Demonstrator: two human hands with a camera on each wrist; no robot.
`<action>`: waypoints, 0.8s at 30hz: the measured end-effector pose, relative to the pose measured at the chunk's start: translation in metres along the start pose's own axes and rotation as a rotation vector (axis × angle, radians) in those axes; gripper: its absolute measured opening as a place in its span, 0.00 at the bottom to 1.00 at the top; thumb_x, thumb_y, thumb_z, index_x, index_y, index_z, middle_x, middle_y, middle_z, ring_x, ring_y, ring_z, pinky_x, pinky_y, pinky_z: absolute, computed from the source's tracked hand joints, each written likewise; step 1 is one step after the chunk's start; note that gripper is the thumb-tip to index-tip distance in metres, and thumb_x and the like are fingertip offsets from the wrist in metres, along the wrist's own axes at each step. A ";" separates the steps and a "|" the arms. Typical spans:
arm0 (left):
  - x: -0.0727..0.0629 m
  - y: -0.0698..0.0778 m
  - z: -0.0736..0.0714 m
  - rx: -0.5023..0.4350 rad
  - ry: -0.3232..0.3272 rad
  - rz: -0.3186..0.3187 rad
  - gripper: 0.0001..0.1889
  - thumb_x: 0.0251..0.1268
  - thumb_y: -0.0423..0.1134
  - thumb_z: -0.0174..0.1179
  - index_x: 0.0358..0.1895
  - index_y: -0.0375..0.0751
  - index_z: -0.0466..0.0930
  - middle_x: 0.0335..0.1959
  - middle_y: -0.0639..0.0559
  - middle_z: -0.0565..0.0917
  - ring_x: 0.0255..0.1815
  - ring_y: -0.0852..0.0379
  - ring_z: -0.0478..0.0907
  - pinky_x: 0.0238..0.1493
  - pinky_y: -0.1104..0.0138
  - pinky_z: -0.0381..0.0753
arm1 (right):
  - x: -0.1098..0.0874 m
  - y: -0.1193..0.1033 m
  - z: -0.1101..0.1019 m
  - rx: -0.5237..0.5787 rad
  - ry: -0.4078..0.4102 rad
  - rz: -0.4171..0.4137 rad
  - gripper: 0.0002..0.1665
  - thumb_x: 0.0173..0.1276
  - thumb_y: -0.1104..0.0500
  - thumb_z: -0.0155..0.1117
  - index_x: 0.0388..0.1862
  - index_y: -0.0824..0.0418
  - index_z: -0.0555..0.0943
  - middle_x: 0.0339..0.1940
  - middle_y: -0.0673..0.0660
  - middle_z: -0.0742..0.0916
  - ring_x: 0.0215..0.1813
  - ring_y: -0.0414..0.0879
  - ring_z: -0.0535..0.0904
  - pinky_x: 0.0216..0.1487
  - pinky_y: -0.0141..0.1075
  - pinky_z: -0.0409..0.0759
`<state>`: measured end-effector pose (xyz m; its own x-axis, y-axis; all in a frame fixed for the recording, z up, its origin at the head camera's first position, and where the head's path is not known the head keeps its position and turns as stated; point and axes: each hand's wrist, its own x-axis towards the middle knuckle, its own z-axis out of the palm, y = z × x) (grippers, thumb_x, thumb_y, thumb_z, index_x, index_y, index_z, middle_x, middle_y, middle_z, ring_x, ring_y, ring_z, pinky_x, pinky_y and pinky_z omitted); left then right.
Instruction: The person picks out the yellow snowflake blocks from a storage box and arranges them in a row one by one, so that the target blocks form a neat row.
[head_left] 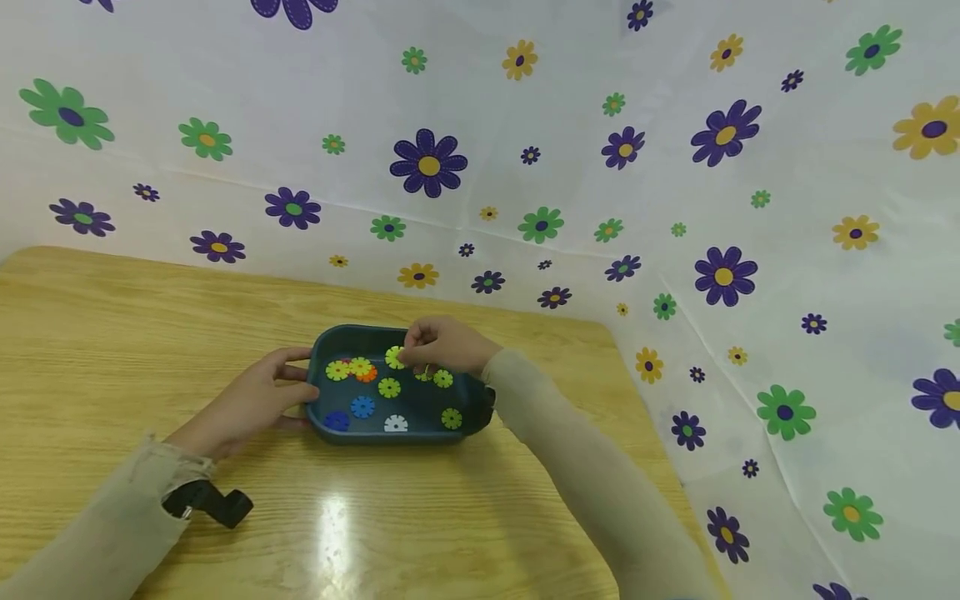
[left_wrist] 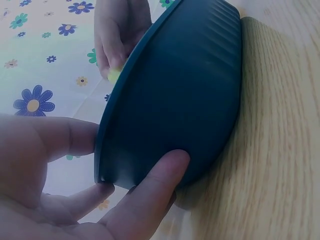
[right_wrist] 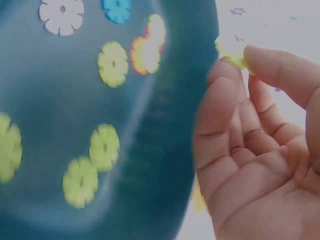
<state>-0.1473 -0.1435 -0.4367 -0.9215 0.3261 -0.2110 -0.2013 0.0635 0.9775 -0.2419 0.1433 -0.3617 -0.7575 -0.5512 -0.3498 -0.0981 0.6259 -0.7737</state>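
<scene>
A dark teal plastic tray (head_left: 427, 438) stands on the table, with notched flower-shaped discs lying in it. My left hand (head_left: 251, 404) grips its left end, thumb (left_wrist: 167, 172) against the outer wall and fingers at the rim. Over the tray's far side, my right hand (head_left: 453, 343) pinches a yellow-green disc (right_wrist: 231, 56) between thumb and fingertips. Several more yellow-green discs (head_left: 389, 387) lie inside, along with an orange disc (head_left: 367, 375), a light blue disc (head_left: 362, 407), a dark blue disc (head_left: 337, 421) and a white disc (head_left: 396, 423).
Light wood grain covers the table (head_left: 187, 325). Behind it and to the right hangs a white cloth (head_left: 480, 108) printed with purple, green and yellow flowers. A black strap mount (head_left: 217, 502) sits on the left wrist, over the sleeve.
</scene>
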 end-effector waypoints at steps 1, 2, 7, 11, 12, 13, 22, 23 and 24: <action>0.000 0.000 -0.001 0.002 0.001 0.002 0.40 0.77 0.31 0.57 0.83 0.33 0.44 0.69 0.24 0.62 0.58 0.39 0.80 0.50 0.51 0.90 | -0.005 0.001 -0.005 0.034 0.013 -0.009 0.09 0.75 0.56 0.68 0.43 0.61 0.80 0.40 0.62 0.86 0.41 0.56 0.82 0.52 0.53 0.86; 0.000 0.000 -0.001 0.003 0.001 0.004 0.40 0.77 0.31 0.56 0.83 0.32 0.44 0.69 0.24 0.61 0.59 0.38 0.80 0.50 0.51 0.90 | -0.010 0.004 -0.011 0.055 0.033 -0.015 0.09 0.75 0.57 0.67 0.43 0.61 0.80 0.41 0.61 0.86 0.40 0.55 0.81 0.53 0.55 0.85; 0.001 0.001 -0.003 0.014 -0.001 0.007 0.39 0.77 0.32 0.56 0.82 0.32 0.45 0.69 0.24 0.61 0.59 0.38 0.79 0.50 0.50 0.90 | -0.038 0.034 -0.040 0.119 0.164 0.023 0.08 0.77 0.58 0.65 0.46 0.62 0.80 0.39 0.57 0.85 0.43 0.58 0.81 0.57 0.56 0.84; 0.001 0.000 -0.004 0.020 -0.002 0.005 0.39 0.77 0.32 0.56 0.82 0.32 0.45 0.69 0.24 0.62 0.59 0.38 0.80 0.50 0.51 0.90 | -0.060 0.073 -0.057 0.139 0.252 0.098 0.10 0.77 0.58 0.65 0.50 0.64 0.81 0.43 0.61 0.86 0.46 0.60 0.81 0.58 0.55 0.84; 0.001 0.000 -0.004 0.022 -0.002 0.002 0.39 0.77 0.33 0.57 0.82 0.32 0.45 0.70 0.24 0.62 0.58 0.38 0.80 0.50 0.51 0.90 | -0.065 0.083 -0.060 0.132 0.267 0.116 0.11 0.77 0.58 0.65 0.50 0.65 0.81 0.44 0.62 0.86 0.45 0.58 0.82 0.57 0.52 0.85; 0.001 0.000 -0.004 0.023 -0.001 0.000 0.39 0.77 0.33 0.57 0.82 0.33 0.45 0.70 0.24 0.62 0.58 0.38 0.80 0.50 0.51 0.90 | -0.070 0.093 -0.063 0.121 0.279 0.132 0.12 0.77 0.58 0.64 0.51 0.66 0.81 0.45 0.62 0.86 0.44 0.56 0.82 0.56 0.49 0.86; -0.001 0.001 -0.003 0.030 -0.003 -0.005 0.39 0.76 0.33 0.58 0.82 0.33 0.47 0.69 0.25 0.63 0.56 0.41 0.81 0.50 0.52 0.90 | -0.081 0.154 -0.071 0.075 0.381 0.280 0.09 0.75 0.60 0.66 0.47 0.66 0.83 0.40 0.57 0.87 0.40 0.46 0.84 0.46 0.38 0.88; -0.001 0.001 -0.002 0.031 -0.005 -0.005 0.39 0.76 0.33 0.58 0.82 0.33 0.47 0.69 0.25 0.63 0.56 0.41 0.81 0.50 0.52 0.90 | -0.081 0.157 -0.071 0.069 0.384 0.282 0.09 0.75 0.60 0.66 0.46 0.66 0.84 0.40 0.56 0.87 0.39 0.45 0.83 0.45 0.37 0.87; -0.001 0.001 -0.002 0.032 -0.005 -0.005 0.39 0.76 0.33 0.58 0.82 0.33 0.47 0.69 0.25 0.63 0.56 0.41 0.81 0.50 0.52 0.90 | -0.080 0.160 -0.071 0.069 0.386 0.288 0.09 0.75 0.60 0.66 0.45 0.65 0.84 0.39 0.56 0.87 0.39 0.45 0.83 0.43 0.36 0.86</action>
<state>-0.1476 -0.1455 -0.4355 -0.9187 0.3306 -0.2160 -0.1952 0.0955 0.9761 -0.2427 0.3267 -0.4196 -0.9329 -0.1079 -0.3436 0.1840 0.6774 -0.7122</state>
